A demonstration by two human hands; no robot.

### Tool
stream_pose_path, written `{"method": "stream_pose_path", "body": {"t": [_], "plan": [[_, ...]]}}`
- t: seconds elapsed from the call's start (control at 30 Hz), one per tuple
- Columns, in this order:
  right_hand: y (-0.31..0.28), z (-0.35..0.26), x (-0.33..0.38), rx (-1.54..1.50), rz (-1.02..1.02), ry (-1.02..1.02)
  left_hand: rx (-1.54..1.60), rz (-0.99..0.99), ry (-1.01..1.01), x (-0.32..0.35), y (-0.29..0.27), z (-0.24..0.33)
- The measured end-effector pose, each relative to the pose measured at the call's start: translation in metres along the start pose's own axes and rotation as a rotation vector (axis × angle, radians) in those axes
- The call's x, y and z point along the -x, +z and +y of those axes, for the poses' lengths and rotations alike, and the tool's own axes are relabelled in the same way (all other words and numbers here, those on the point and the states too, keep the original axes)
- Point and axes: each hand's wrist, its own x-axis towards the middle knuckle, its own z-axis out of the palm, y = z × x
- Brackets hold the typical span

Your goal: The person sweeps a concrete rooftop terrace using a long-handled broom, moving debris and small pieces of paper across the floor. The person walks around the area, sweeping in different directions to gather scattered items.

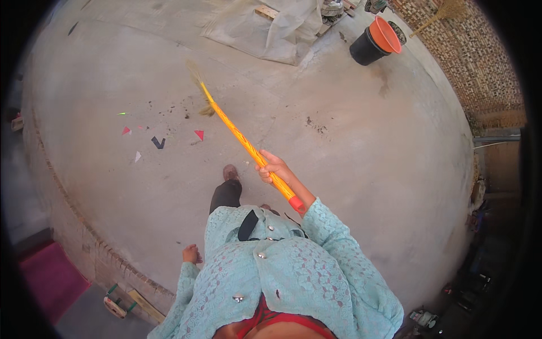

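My right hand [275, 169] is wrapped round the yellow-orange handle of a broom [234, 130], near its red end. The handle slants away to the far left, and its thin straw bristles spread over the concrete floor, faint and partly blurred. At my left side hangs my left hand [192, 253], its fingers curled in with nothing seen in them. Left of the bristles lie small scraps: a red piece [199, 135], a pink piece [126, 130], a dark V-shaped strip [158, 142] and a white piece [138, 156].
Dark crumbs of dirt [317, 127] are scattered to the right of the handle. A black bucket [367, 50] with an orange basin [385, 35] stands far right by a brick wall [491, 62]. A grey sheet [265, 39] lies at the back. A raised brick edge [84, 223] runs along the left.
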Motion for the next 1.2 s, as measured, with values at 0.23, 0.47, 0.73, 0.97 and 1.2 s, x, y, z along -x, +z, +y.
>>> {"method": "stream_pose_path", "body": {"t": [0.23,0.47,0.73,0.97,1.2], "plan": [[0.012,-0.069,0.107,0.262,0.273,-0.175,0.074,-0.161,-0.021,-0.069,0.052,0.127],[-0.066,-0.091,0.172,-0.004,0.633,-0.357,-0.048,-0.145,0.15,-0.089,0.077,0.228],[-0.239,-0.161,0.149,-0.155,0.734,-0.142,0.073,0.032,0.088,-0.03,0.109,0.241],[-0.18,-0.16,0.041,-0.02,0.405,0.141,0.001,0.045,-0.038,0.022,0.149,0.218],[-0.102,-0.176,-0.038,-0.262,-0.088,0.132,0.043,-0.059,0.08,0.011,0.178,0.254]]}}
